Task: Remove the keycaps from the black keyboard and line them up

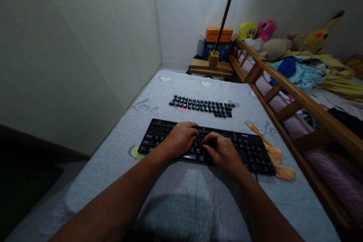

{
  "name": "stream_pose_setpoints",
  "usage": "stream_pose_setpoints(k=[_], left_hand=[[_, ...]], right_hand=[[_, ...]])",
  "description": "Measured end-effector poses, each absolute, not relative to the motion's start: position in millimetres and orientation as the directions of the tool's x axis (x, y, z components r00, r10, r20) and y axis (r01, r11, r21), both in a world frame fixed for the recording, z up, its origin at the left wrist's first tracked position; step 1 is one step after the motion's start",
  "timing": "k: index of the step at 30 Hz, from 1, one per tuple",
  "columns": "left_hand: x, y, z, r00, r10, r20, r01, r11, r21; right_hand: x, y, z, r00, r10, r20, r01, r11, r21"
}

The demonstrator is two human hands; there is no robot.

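A black keyboard (188,157) lies on the light quilted cover, with some keys fitted and some of its middle bare of keycaps. My left hand (181,138) rests on its left-middle part, fingers bent and pressed against the keyboard. Just to the right, my right hand (225,151) is closed over the keyboard, pinching a small black keycap (212,143) between thumb and fingers; its face is hard to make out. Beyond the keyboard, several loose black keycaps (201,105) lie in rows on the cover.
A flat brush (256,131) with a yellow handle and an orange cloth (283,170) lie by the keyboard's right end. A wooden bed rail (283,87) runs along the right, with plush toys behind it. A wooden stand (212,67) and boxes (218,34) are at the far end.
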State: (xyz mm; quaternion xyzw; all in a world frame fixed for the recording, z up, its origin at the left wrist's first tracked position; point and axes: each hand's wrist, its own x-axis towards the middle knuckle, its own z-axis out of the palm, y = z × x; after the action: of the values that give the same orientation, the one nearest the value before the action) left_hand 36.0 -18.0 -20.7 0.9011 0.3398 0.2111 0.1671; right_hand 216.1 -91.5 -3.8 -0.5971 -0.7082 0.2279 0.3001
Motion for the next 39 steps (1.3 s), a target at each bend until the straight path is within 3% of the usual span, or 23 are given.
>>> stream_pose_setpoints(k=[11,24,33,39], left_hand=[[36,-20,-16,0.683,0.683,0.261,0.547,-0.714,0.436],[35,-22,-14,0.720,0.641,0.267,0.512,-0.750,0.418],[30,-24,-4,0.711,0.670,0.213,0.476,-0.682,0.556],[33,-22,-13,0.667,0.694,0.271,0.450,-0.666,0.595]], right_hand=[[218,-81,1,-0.037,0.999,0.001,0.681,0.026,-0.732],[226,-68,0,-0.071,0.993,-0.090,0.543,-0.037,-0.839],[228,-73,-1,-0.018,1.000,0.004,0.556,0.013,-0.831],[222,-76,3,-0.017,0.998,0.053,0.559,0.054,-0.827]])
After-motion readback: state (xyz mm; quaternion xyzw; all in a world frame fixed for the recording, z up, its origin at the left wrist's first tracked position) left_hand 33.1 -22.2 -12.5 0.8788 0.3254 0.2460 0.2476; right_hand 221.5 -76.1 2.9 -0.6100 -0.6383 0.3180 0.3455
